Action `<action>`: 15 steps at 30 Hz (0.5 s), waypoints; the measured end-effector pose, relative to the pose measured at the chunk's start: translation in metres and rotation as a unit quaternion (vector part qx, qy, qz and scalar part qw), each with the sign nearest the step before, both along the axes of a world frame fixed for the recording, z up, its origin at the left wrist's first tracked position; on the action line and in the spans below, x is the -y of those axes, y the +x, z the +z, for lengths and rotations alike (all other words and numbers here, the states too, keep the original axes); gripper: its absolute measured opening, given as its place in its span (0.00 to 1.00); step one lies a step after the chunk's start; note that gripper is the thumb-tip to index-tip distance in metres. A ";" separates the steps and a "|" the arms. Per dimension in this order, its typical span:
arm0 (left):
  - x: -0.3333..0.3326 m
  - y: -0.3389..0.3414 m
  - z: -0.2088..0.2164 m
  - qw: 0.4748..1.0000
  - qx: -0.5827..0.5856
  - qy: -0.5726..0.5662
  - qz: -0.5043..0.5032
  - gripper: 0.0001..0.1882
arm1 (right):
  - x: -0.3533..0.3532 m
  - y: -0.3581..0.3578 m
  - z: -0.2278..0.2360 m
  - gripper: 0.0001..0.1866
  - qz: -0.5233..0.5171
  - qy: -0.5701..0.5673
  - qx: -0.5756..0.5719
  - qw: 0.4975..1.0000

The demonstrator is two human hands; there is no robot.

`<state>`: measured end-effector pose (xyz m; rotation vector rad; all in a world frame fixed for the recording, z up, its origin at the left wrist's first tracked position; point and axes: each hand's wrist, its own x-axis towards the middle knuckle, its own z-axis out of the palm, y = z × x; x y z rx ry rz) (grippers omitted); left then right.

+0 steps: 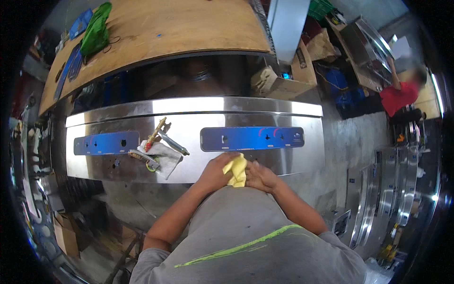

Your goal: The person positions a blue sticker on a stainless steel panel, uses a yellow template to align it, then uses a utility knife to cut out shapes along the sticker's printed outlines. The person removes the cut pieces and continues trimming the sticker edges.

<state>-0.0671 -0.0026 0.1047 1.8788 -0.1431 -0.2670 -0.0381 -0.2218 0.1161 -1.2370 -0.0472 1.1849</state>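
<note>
A crumpled yellow cloth [236, 171] is bunched between my hands, close to my body at the near edge of a long stainless steel panel [194, 170]. My left hand [213, 174] grips it from the left, fingers closed on it. On the cloth's other side my right hand [261, 177] has its fingers bent against it, slightly blurred. Just beyond lies a blue control plate [248, 138] with dark holes; a second blue plate [106, 143] is at the panel's left. Between them, a brass-and-red tool [155, 136] and a grey cylindrical tool [174, 143] rest by a whitish rag [166, 158].
Past the panel stands a wooden table [179, 28] bearing a green bag [96, 29]. A cardboard box [283, 85] sits at its right end. Farther right, a person in a red shirt [401, 98] handles a metal piece. Steel panels [388, 180] are stacked at the right.
</note>
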 end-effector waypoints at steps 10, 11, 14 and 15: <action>0.225 0.040 -0.006 0.965 0.191 0.030 -0.176 0.11 | 0.147 -0.049 -0.020 0.30 -0.380 -0.005 0.018 0.925; 0.256 0.041 -0.001 0.959 0.200 0.040 -0.199 0.11 | 0.172 -0.058 -0.019 0.29 -0.436 0.054 -0.013 0.898; 0.346 0.035 0.012 0.936 0.191 0.049 -0.291 0.19 | 0.254 -0.078 -0.015 0.20 -0.542 0.074 0.029 0.837; 0.370 0.030 0.014 0.933 0.192 0.010 -0.304 0.22 | 0.282 -0.083 -0.014 0.19 -0.565 0.105 0.041 0.818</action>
